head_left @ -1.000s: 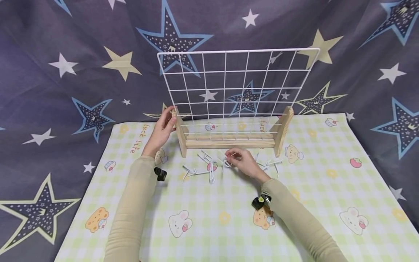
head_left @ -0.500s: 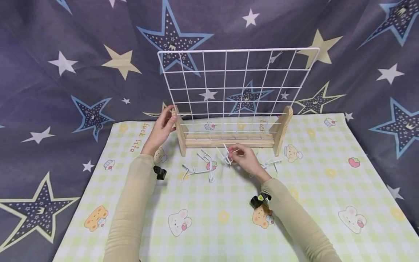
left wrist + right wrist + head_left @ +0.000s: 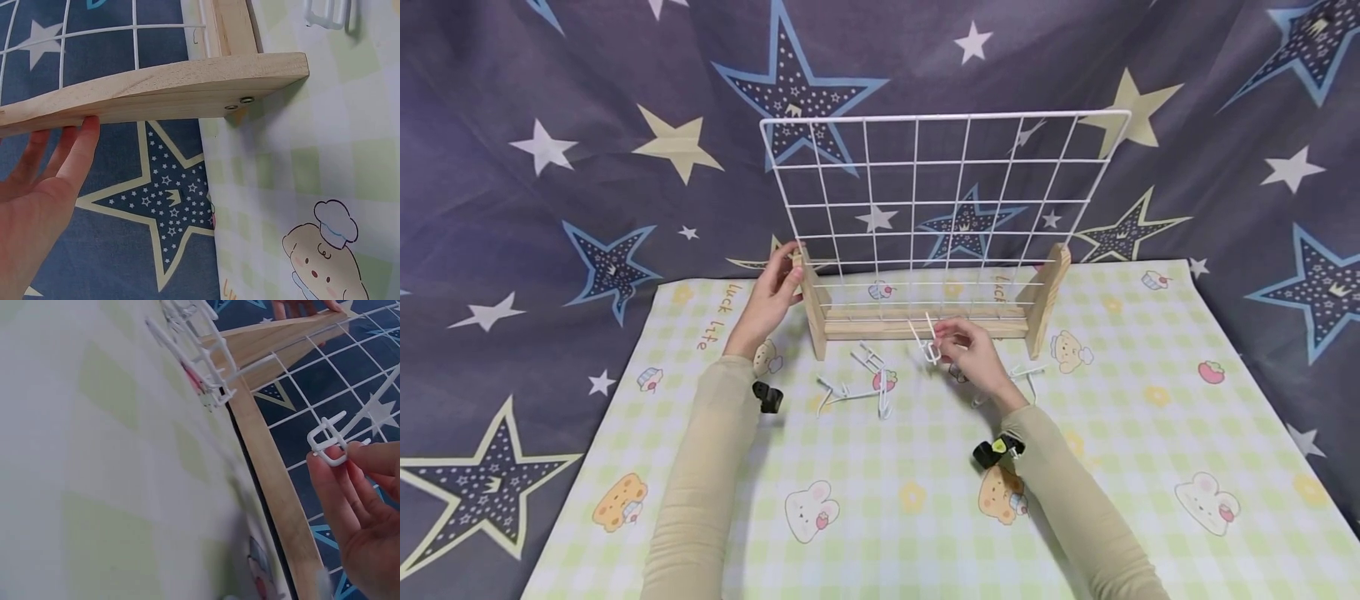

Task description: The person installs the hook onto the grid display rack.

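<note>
A white wire grid rack (image 3: 915,202) stands upright in a wooden base with two side panels. My left hand (image 3: 767,304) grips the left wooden side panel (image 3: 815,308) near its top; in the left wrist view its fingers (image 3: 81,150) meet the panel's edge. Between thumb and fingers of my right hand (image 3: 970,354) is a white double-prong hook (image 3: 929,346), held just in front of the base bar with its prongs upward. The right wrist view shows the hook's squared loop (image 3: 326,439) at the fingertips, before the grid.
More white hooks (image 3: 871,360) lie on the checked tablecloth (image 3: 880,550) left of my right hand. Another hook (image 3: 1028,377) lies partly behind that hand's wrist. The right wooden side panel (image 3: 1047,302) stands beyond it. A star-patterned curtain (image 3: 625,67) hangs behind.
My right hand has lifted the hook from among the others and moved it slightly right and toward the rack, with the prongs now upward. The left hand stays on the panel.
</note>
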